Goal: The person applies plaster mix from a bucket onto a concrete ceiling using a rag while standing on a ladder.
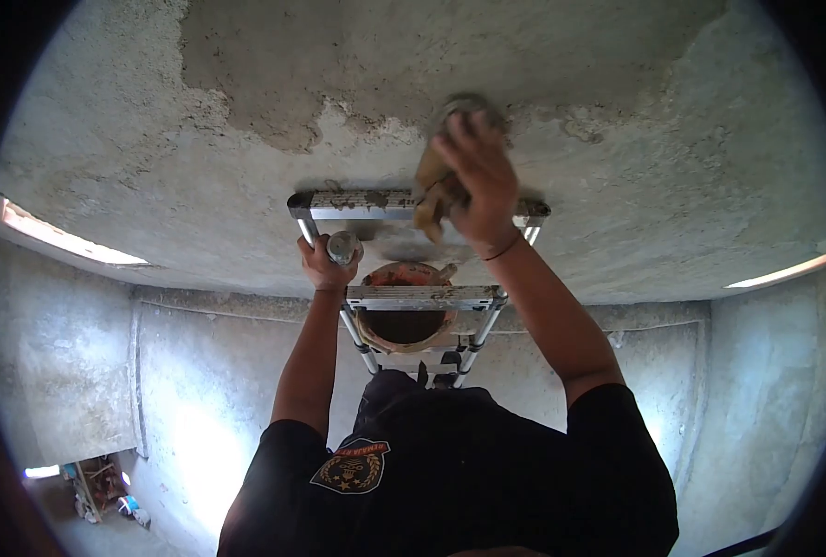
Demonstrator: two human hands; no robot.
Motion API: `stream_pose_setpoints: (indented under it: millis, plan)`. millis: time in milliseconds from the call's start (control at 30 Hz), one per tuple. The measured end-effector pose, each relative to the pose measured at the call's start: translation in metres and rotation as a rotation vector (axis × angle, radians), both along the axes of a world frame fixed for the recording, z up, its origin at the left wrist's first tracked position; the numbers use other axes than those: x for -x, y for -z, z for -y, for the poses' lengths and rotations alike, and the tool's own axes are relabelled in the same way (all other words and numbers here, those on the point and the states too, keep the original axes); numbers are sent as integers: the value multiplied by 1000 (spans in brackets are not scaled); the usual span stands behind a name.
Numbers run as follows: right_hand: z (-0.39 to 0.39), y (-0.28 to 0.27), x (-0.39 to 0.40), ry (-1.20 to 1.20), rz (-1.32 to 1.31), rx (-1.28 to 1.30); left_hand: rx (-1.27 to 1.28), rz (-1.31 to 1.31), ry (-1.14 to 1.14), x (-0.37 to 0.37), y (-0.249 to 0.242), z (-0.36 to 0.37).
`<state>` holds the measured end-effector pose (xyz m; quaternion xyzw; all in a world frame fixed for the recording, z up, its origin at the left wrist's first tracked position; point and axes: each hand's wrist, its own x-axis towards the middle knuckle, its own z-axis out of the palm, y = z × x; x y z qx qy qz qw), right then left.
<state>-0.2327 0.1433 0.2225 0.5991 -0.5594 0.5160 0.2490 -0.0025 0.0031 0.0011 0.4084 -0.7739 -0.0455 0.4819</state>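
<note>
My right hand (480,181) is closed on a crumpled, tan-and-grey rag-like piece (434,176), pressed to the wall at the lower edge of a darker plaster patch (413,65). Motion blurs its fingers, and the hand covers much of the piece. Lower left, my left hand (326,266) is curled at the side rail of a metal ladder (404,212). A clear, round bottle-like container (344,247) sits in its grip, beside the thumb. Grey mortar streaks the ladder's top rung.
Below the top rungs, an orange-rimmed bucket (404,327) stands behind the ladder. Rough grey wall (200,186) surrounds the patch, with narrow bright openings at both sides. Down at lower left, a wooden frame and assorted items (97,487) lie near the floor.
</note>
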Motion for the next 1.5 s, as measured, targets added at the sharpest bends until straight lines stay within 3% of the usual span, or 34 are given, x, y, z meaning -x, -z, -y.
stream_pose_setpoints:
  millis: [67,133,200,267,367,433,500,633,767,867,900,933,1000,1133,1200,1333,1400,1500]
  plan:
    - [4,21,-2,-43,-182,-229,-34,18,2,0,-1,2]
    - [-6,33,-4,-99,-192,-312,-42,13,3,-1,-2,2]
    - [-21,26,-6,-194,92,-115,-57,9,9,-1,-1,3]
    - [-29,-4,15,-6,8,121,-59,20,11,-1,1,2]
    - [-13,-51,35,66,-9,285,27,3,27,1,-8,0]
    - [9,-53,38,102,-156,256,-24,33,25,-2,-4,1]
    - [20,-41,5,-45,-239,-86,-86,45,45,-4,1,2]
    - [20,-14,-14,-226,-192,-234,-95,36,58,-6,6,7]
    - [-1,-79,13,112,-183,313,-49,6,88,-3,10,9]
    - [24,-74,26,158,-303,261,-24,-6,107,-7,4,8]
    - [26,-61,14,113,-328,46,-22,-6,112,-7,4,8]
    - [33,-44,6,110,-330,41,-25,-5,118,-8,4,7]
    - [42,-17,-7,-121,-383,-361,-17,-29,138,-9,4,7]
    - [40,-29,2,-52,-496,-293,-25,-40,168,-10,2,8]
    - [32,-61,3,106,-414,23,-26,-57,189,-13,3,10]
    - [31,-52,-7,91,-387,2,7,-66,189,-11,6,11]
    - [39,-25,-14,-25,-501,-323,10,-59,187,-11,4,13]
    - [31,-26,-28,-93,-441,-334,21,-63,188,-13,4,10]
